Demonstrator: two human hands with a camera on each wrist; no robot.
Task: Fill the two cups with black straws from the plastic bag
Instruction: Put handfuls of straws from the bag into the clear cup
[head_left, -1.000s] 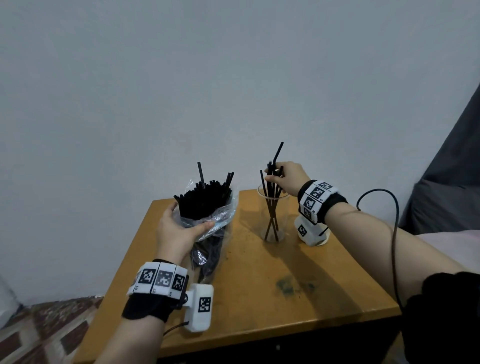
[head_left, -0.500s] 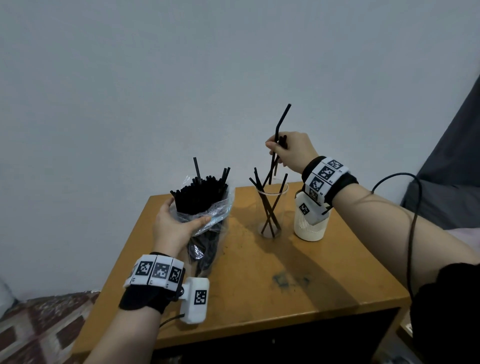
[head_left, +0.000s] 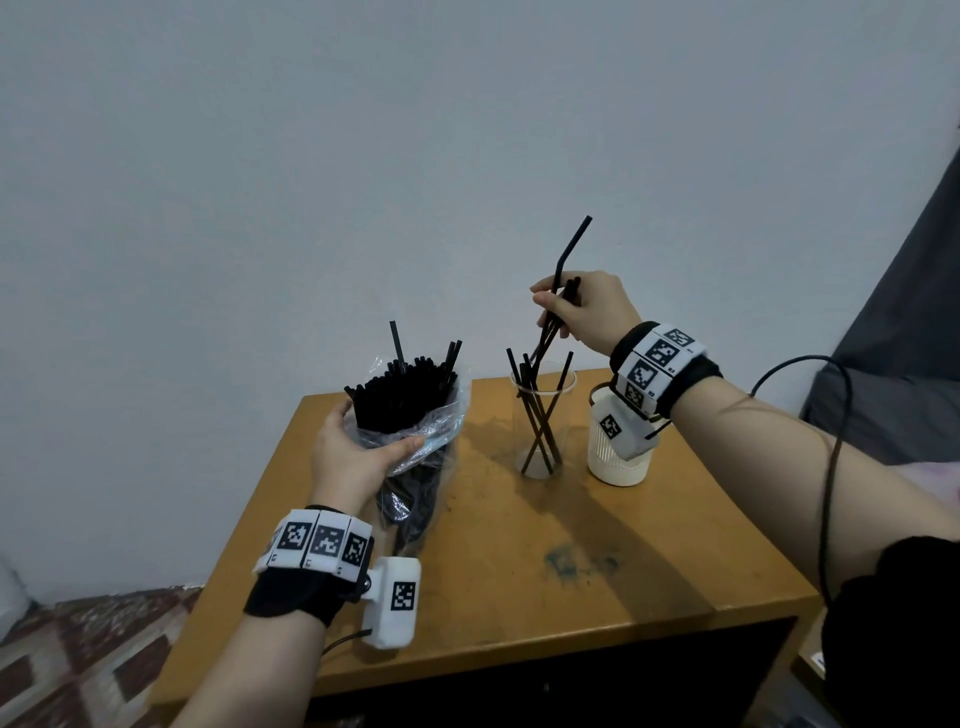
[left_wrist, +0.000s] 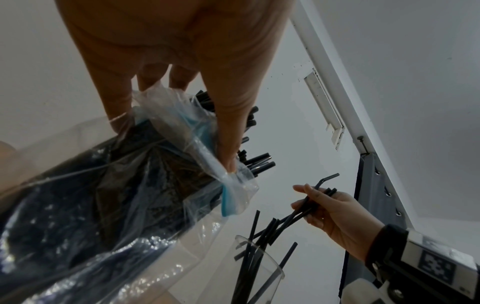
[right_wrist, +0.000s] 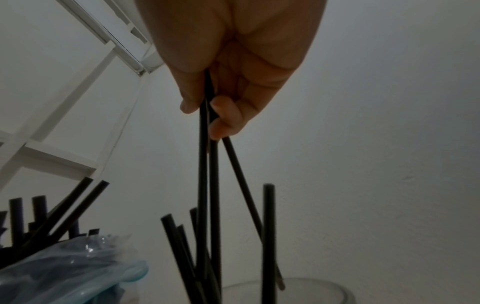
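Right hand (head_left: 587, 312) pinches 3 straws (right_wrist: 207, 174) above the clear cup (head_left: 543, 415), tips aimed into its mouth. Left hand (head_left: 353, 457) grips the plastic bag (head_left: 415, 431) upright at 9 o'clock, keeping the opening reachable. White cup (head_left: 618, 462) at 3 o'clock.

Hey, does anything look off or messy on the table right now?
Nothing spilled. The wooden table has a dark smudge near its front, and one straw in the right hand is bent at its top.

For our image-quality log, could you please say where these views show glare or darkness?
Head view: evenly lit; soft shadows cross the orange wooden table. Left wrist view: bright glints on the clear plastic bag. Right wrist view: dim; right hand backlit against the pale wall.
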